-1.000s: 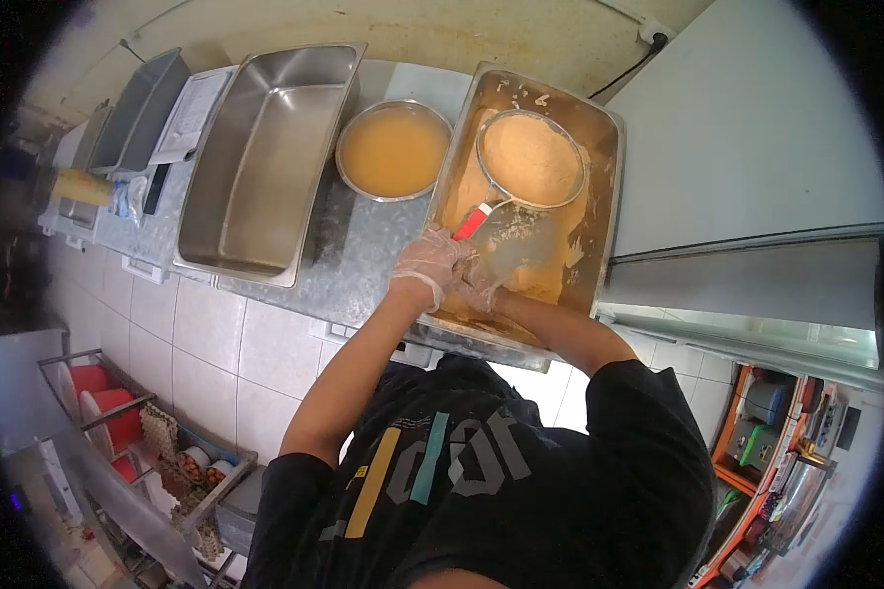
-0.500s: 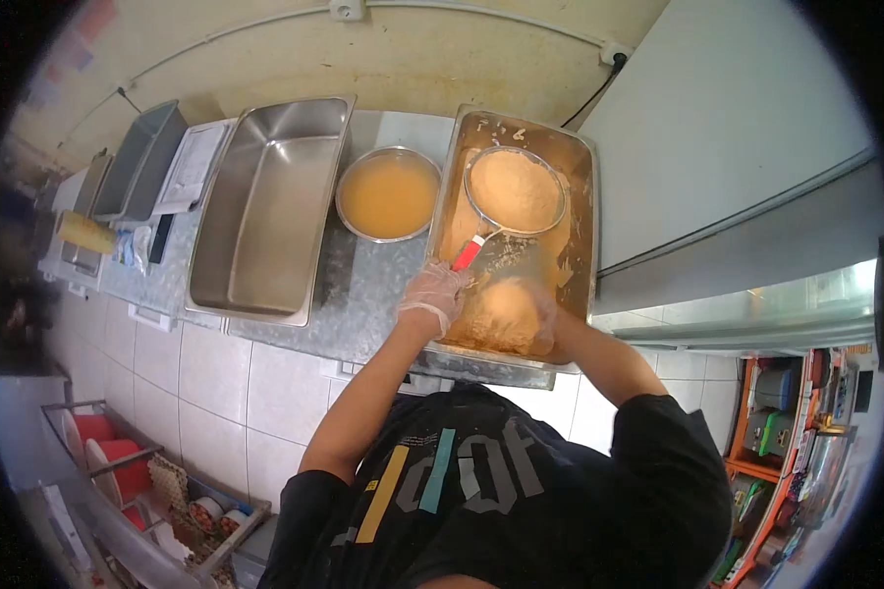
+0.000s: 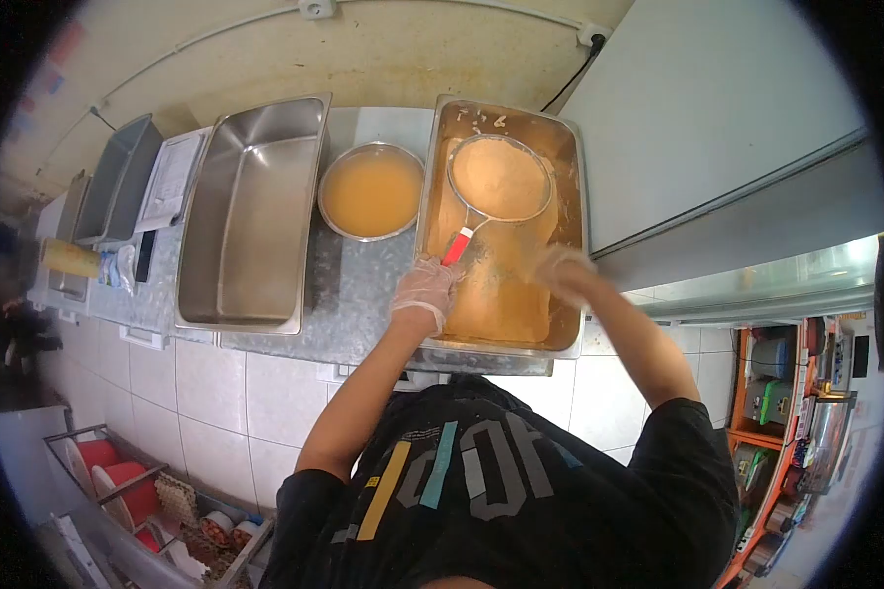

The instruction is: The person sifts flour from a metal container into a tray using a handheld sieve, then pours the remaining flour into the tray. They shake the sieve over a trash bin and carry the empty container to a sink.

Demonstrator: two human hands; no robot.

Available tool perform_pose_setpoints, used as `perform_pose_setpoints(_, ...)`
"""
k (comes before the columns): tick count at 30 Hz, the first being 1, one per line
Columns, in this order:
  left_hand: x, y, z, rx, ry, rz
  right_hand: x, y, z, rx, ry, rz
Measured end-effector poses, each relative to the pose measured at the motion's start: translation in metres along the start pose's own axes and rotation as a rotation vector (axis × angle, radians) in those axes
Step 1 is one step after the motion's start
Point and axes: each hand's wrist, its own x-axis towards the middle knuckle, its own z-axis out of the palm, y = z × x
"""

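Note:
My left hand (image 3: 425, 290), in a clear plastic glove, is wrapped round the red handle (image 3: 457, 247) of a round strainer (image 3: 502, 219). Orange-tan powder (image 3: 501, 175) fills the strainer, which rests inside a deep steel pan (image 3: 572, 147). More of the powder (image 3: 496, 312) covers the near part of the pan, and its walls are smeared with residue. Gloved too, my right hand (image 3: 565, 275) is over the pan's right side, smeared by motion, so I cannot make out its fingers or anything in them.
Left of the pan stands a round steel bowl (image 3: 371, 191) of cloudy orange liquid. Beyond it are a bare steel pan (image 3: 253, 216), a grey tub (image 3: 118, 182) and a roll of film (image 3: 71, 258). A tall grey cabinet (image 3: 717, 118) borders the counter on the right.
My right hand has moved up and to the right, away from the powder near the pan's front. The mound there now lies flatter. My left hand keeps its hold on the strainer.

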Motion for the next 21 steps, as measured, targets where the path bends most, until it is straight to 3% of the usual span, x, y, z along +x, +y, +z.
perform_pose_setpoints(2, 0.0, 0.002, -0.006, 0.017, -0.056, -0.01, -0.017, 0.048, 0.015, 0.057, -0.02, 0.171)
perform_pose_setpoints(5, 0.0, -0.003, 0.003, 0.013, -0.012, 0.006, -0.032, 0.031, 0.096, -0.231, 0.193, 0.42)
perform_pose_setpoints(7, 0.001, 0.0, -0.001, 0.008, -0.028, -0.009, -0.021, 0.017, 0.11, -0.384, 0.228, 0.451)
perform_pose_setpoints(9, 0.001, -0.001, 0.001, 0.001, -0.042, -0.023, -0.014, -0.009, 0.113, -0.633, 0.344, 0.284)
perform_pose_setpoints(11, 0.002, -0.004, 0.009, -0.026, 0.036, -0.008, 0.006, -0.023, 0.098, -0.864, 0.78, -0.109)
perform_pose_setpoints(13, 0.007, -0.002, 0.008, -0.142, -0.041, -0.133, 0.043, -0.022, 0.075, -1.046, 0.982, -0.067)
perform_pose_setpoints(14, 0.01, 0.0, 0.006, -0.257, -0.114, -0.257, 0.068, -0.008, 0.057, -1.045, 0.979, -0.067)
perform_pose_setpoints(16, 0.013, 0.018, -0.023, -0.158, -0.029, -0.199, 0.113, 0.019, 0.026, -1.19, 0.843, -0.048)
perform_pose_setpoints(18, 0.024, 0.028, -0.035, -0.058, 0.049, -0.143, 0.118, 0.012, 0.028, -1.107, 0.904, -0.139)
perform_pose_setpoints(20, 0.047, 0.031, -0.037, 0.007, -0.055, -0.499, 0.12, 0.006, 0.035, -1.025, 0.963, -0.231)
perform_pose_setpoints(21, 0.054, 0.029, -0.041, 0.011, -0.049, -0.501, 0.12, 0.004, 0.04, -1.014, 0.939, -0.241)
